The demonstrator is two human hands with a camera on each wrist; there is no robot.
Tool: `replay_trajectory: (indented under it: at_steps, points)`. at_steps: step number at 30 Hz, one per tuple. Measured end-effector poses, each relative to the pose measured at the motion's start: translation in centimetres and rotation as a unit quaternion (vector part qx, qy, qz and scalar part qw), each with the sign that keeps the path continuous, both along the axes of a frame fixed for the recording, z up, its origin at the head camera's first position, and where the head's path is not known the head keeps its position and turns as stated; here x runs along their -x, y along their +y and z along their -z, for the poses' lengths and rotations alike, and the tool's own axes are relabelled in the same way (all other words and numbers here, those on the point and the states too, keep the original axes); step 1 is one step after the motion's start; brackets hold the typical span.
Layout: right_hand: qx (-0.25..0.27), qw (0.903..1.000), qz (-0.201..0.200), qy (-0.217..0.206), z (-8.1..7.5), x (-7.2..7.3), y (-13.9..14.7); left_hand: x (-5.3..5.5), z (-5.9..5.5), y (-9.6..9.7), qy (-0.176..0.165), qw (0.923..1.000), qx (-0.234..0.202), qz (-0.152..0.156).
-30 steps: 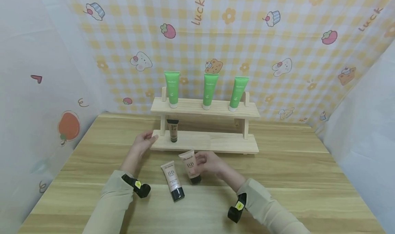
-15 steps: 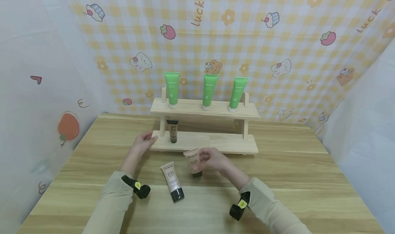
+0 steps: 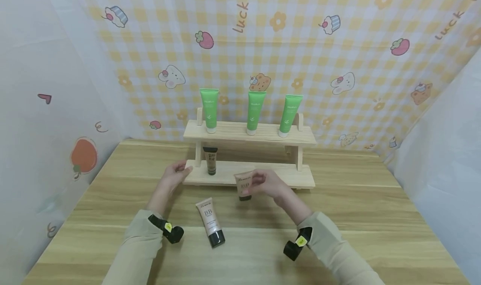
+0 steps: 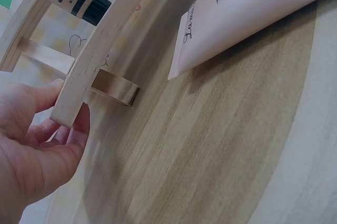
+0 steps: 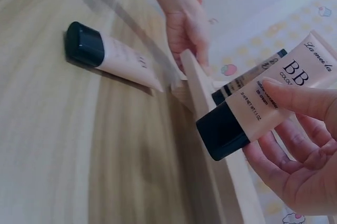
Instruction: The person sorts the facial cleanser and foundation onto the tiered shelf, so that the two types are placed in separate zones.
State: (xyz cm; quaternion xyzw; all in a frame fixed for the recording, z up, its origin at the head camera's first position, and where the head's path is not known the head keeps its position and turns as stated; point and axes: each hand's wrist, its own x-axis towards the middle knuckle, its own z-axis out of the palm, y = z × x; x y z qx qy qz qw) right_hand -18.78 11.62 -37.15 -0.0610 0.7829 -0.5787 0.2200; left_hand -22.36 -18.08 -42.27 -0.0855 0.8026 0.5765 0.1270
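Observation:
My right hand (image 3: 268, 184) pinches a beige BB cream tube (image 5: 268, 92) with a black cap, thumb on its printed front. The tube is held cap down at the front edge of the lower shelf. With thumb above and fingers beneath, my left hand (image 4: 42, 145) grips the left end of the wooden two-tier rack (image 3: 278, 174). A second BB cream tube (image 3: 209, 221) lies on the table in front of the rack, its cap toward me. On the lower shelf, near the left end, stands a small dark-capped foundation tube (image 3: 211, 161).
Along the upper shelf stand three green tubes (image 3: 256, 112) with white caps. Behind the rack hangs a yellow checked cloth (image 3: 233, 55), and a white cloth (image 3: 41, 122) covers the left side. The wood-grain table (image 3: 357, 218) extends to both sides of the rack.
My right hand has lifted the BB cream tube from the table and carried it forward and right to the lower shelf's edge, tilting it more upright. My left hand has stayed on the rack.

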Motion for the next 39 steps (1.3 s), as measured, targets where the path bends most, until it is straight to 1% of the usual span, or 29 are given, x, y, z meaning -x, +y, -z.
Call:
replay_trajectory:
  at_steps: [2, 6, 9, 14, 20, 27, 31, 39]
  points:
    - [0.010, 0.9999, 0.011, 0.002, -0.3, 0.2, 0.2, 0.0, 0.1, -0.1, -0.001, 1.0000, -0.002, -0.001]
    - [0.026, 0.9984, 0.050, 0.006, -0.9, 0.8, 0.5, 0.1, 0.2, -0.1, -0.002, 1.0000, -0.002, -0.002]
    - [0.025, 0.9967, 0.077, 0.009, -1.0, 1.3, 0.7, 0.2, 0.3, -0.1, -0.004, 1.0000, -0.003, -0.002]
    - [0.019, 0.9947, 0.100, 0.016, -1.0, 2.1, 1.1, 0.2, 0.3, 0.0, -0.003, 1.0000, -0.002, -0.001]
    - [0.029, 0.9911, 0.127, 0.026, -0.8, 2.9, 1.2, 0.1, 0.2, 0.0, -0.002, 1.0000, -0.003, -0.003]
    - [0.045, 0.9899, 0.133, 0.018, -0.5, 3.6, 1.3, 0.1, 0.0, 0.1, -0.005, 1.0000, -0.001, -0.007]
    - [0.052, 0.9892, 0.136, 0.022, -0.3, 3.9, 1.3, 0.0, -0.2, 0.1, -0.002, 1.0000, -0.001, -0.007]
    - [0.049, 0.9888, 0.138, 0.032, 0.2, 4.3, 1.2, -0.1, -0.1, 0.1, -0.003, 0.9999, -0.003, -0.011]
